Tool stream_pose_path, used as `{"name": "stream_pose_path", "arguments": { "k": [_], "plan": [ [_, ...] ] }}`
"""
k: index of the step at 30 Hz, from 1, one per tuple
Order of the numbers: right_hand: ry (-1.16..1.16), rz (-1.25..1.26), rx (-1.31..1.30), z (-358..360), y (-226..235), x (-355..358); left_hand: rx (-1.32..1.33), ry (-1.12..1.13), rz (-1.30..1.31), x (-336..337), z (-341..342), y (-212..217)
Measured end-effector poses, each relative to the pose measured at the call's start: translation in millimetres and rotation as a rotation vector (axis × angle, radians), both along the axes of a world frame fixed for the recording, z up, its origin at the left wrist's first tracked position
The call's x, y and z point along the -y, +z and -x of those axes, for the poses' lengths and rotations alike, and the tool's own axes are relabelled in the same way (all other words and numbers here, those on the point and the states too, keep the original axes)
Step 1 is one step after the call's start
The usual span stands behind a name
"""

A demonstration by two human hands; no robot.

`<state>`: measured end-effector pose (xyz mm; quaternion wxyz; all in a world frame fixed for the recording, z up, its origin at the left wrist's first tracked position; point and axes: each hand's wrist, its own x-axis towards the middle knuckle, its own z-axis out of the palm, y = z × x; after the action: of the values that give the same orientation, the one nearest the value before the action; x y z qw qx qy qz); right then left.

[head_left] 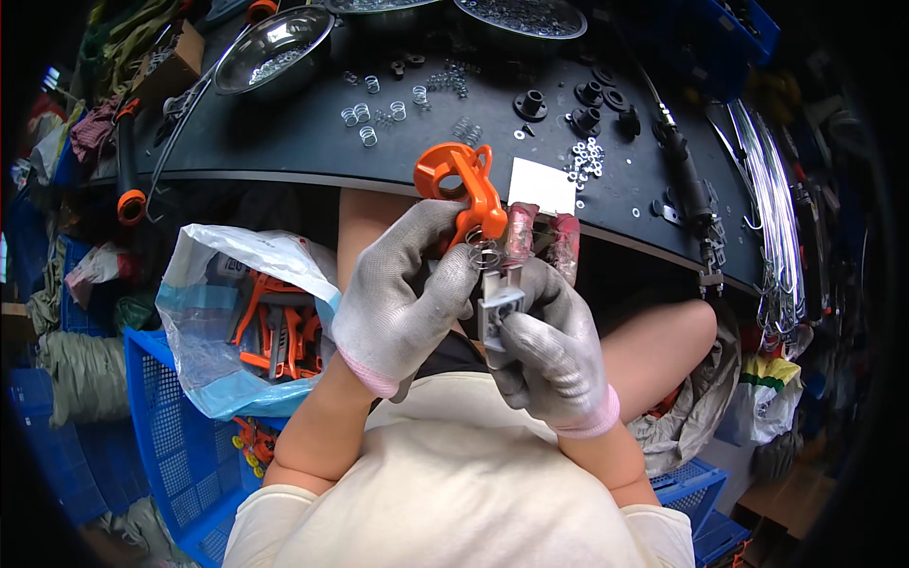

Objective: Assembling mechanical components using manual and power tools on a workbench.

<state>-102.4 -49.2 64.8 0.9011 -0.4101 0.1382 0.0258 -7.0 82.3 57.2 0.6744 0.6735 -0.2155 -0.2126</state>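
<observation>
In a grey glove, my left hand [402,303] grips an orange plastic part [481,189] with a ring-shaped end, held up near the table's front edge. A small coil spring [484,252] sits by that thumb, just below the orange part. My right hand [559,355], gloved too, pinches a small grey piece with a raised block [500,314] close under the spring. Two of its fingers are wrapped in worn red covering. Whether the spring touches the grey piece I cannot tell.
Loose springs [367,136], black flanged parts [530,104], and washers [589,159] lie on the dark table [284,142]. A white square [542,185] is at its front edge. Metal bowls [275,47] stand behind. Left, a plastic bag [194,284] holds orange parts; rods hang at right.
</observation>
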Motion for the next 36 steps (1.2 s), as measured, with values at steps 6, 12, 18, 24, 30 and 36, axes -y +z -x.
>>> {"name": "stream_pose_path", "arguments": {
  "k": [6, 12, 18, 24, 30, 36],
  "plan": [
    [0.013, -0.041, -0.067, -7.4, -0.9, 2.1, -0.002, -0.004, 0.012, 2.1, 0.6, 1.1],
    [0.073, -0.027, -0.039, -7.0, -4.1, 5.3, -0.079, -0.028, 0.010, 2.8, -2.3, 3.2],
    [0.046, -0.052, -0.006, -8.7, -4.4, 6.9, -0.123, -0.014, 0.050, 7.3, -0.2, 1.9],
    [0.019, -0.108, -0.060, -7.2, -5.4, 2.6, -0.021, -0.012, -0.039, 2.9, -4.5, -6.5],
    [0.008, -0.085, -0.004, -5.4, -2.3, 2.9, -0.165, -0.002, 0.067, 7.2, -0.7, 0.6],
    [0.003, -0.104, -0.076, -10.0, -7.6, 0.7, -0.115, -0.017, 0.019, 2.1, -4.2, -7.7]
  ]
}}
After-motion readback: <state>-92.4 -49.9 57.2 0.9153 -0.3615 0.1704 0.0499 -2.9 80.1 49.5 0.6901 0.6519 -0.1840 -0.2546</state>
